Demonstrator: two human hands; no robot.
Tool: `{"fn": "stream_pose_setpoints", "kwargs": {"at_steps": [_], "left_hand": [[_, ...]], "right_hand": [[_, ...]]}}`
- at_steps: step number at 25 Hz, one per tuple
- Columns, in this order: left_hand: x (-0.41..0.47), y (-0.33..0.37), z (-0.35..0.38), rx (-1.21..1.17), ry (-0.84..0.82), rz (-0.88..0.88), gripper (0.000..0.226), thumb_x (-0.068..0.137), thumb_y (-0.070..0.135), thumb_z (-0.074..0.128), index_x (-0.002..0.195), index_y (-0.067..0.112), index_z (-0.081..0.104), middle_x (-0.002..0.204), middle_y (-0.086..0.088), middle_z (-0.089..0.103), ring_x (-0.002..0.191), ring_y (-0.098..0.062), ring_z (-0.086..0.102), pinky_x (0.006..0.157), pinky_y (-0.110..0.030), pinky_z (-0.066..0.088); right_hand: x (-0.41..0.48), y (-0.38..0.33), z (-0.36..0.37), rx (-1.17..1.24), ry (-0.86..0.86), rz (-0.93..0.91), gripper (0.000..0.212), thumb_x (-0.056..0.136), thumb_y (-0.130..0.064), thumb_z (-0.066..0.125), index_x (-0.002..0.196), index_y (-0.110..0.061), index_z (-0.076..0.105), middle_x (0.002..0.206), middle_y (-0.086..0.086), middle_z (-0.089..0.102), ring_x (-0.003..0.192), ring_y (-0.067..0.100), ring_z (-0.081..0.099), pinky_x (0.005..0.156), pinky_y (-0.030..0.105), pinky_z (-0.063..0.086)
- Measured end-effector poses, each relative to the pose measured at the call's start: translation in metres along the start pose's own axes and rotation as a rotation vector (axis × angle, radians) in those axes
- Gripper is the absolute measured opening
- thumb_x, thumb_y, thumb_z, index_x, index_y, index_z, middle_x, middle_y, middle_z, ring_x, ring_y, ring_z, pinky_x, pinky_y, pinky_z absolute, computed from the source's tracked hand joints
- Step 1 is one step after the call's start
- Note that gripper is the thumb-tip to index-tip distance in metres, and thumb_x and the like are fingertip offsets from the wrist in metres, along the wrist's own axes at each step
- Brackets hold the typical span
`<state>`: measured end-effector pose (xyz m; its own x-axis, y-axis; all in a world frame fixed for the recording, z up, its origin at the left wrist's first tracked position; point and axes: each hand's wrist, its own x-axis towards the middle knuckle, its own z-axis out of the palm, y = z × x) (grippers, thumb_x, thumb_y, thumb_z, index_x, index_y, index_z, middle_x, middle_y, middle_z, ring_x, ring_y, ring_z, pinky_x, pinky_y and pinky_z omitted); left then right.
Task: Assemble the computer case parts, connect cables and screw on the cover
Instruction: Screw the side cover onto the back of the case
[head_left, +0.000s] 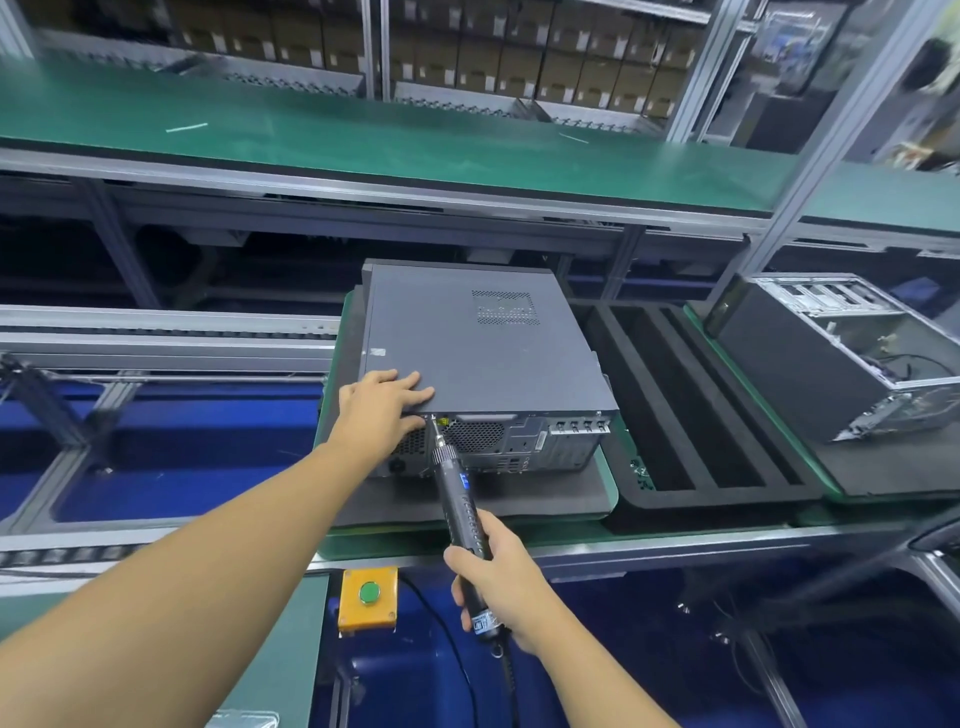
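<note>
A dark grey computer case (478, 353) lies on its side on a black foam pad, its side cover on top and its rear panel facing me. My left hand (382, 408) lies flat on the cover's near left corner, fingers straight, thumb down over the rear edge. My right hand (498, 582) grips a black electric screwdriver (460, 499). Its bit touches the top left of the rear panel, just below the cover's edge. The screw itself is too small to make out.
A black foam tray (691, 415) with long slots sits right of the case. Farther right stands an open case (852, 358) with bare metal bays. A yellow box with a green button (369, 595) is at the bench front. A green conveyor shelf (363, 135) runs behind.
</note>
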<state>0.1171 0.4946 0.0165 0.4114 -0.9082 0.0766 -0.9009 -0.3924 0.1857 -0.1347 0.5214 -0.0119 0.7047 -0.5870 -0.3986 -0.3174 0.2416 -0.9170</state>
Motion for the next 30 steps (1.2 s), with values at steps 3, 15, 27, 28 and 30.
{"fn": "stream_pose_setpoints", "kwargs": {"at_steps": [3, 15, 27, 28, 30], "left_hand": [[0.0, -0.003, 0.002, -0.022, 0.001, 0.008, 0.049, 0.094, 0.049, 0.057, 0.14, 0.05, 0.044, 0.153, 0.022, 0.035, 0.144, -0.012, 0.027, 0.107, -0.037, 0.027], [0.002, -0.002, 0.004, 0.014, -0.047, 0.056, 0.045, 0.102, 0.038, 0.046, 0.146, 0.043, 0.038, 0.159, 0.014, 0.027, 0.15, -0.013, 0.016, 0.116, -0.04, 0.018], [0.003, -0.005, 0.004, 0.07, -0.065, 0.086, 0.045, 0.104, 0.034, 0.041, 0.147, 0.044, 0.034, 0.16, 0.016, 0.025, 0.148, -0.011, 0.017, 0.114, -0.039, 0.019], [0.003, -0.006, 0.004, 0.068, -0.064, 0.087, 0.045, 0.104, 0.034, 0.041, 0.147, 0.044, 0.034, 0.16, 0.016, 0.024, 0.148, -0.011, 0.017, 0.114, -0.039, 0.019], [0.003, -0.007, 0.005, 0.056, -0.067, 0.084, 0.046, 0.104, 0.034, 0.042, 0.148, 0.045, 0.034, 0.16, 0.017, 0.024, 0.149, -0.011, 0.016, 0.114, -0.04, 0.019]], "right_hand": [[0.002, 0.004, 0.001, 0.039, 0.011, -0.002, 0.04, 0.082, -0.03, 0.066, 0.12, -0.041, 0.057, 0.072, 0.005, 0.056, 0.05, 0.017, 0.054, 0.046, 0.028, 0.048], [0.005, -0.007, 0.017, 0.134, 0.013, 0.058, 0.027, 0.085, -0.027, 0.067, 0.107, -0.018, 0.054, 0.071, 0.001, 0.059, 0.06, 0.021, 0.058, 0.05, 0.032, 0.051], [0.001, -0.017, 0.028, 0.199, 0.024, 0.08, 0.021, 0.09, -0.022, 0.064, 0.103, -0.011, 0.051, 0.084, 0.008, 0.054, 0.062, 0.019, 0.058, 0.051, 0.032, 0.05], [0.002, -0.017, 0.028, 0.198, 0.023, 0.073, 0.024, 0.089, -0.024, 0.066, 0.104, -0.012, 0.051, 0.086, 0.008, 0.054, 0.063, 0.019, 0.058, 0.051, 0.033, 0.05], [0.002, -0.017, 0.027, 0.18, 0.026, 0.061, 0.03, 0.088, -0.027, 0.068, 0.107, -0.012, 0.051, 0.088, 0.008, 0.055, 0.063, 0.019, 0.058, 0.051, 0.033, 0.051]]}}
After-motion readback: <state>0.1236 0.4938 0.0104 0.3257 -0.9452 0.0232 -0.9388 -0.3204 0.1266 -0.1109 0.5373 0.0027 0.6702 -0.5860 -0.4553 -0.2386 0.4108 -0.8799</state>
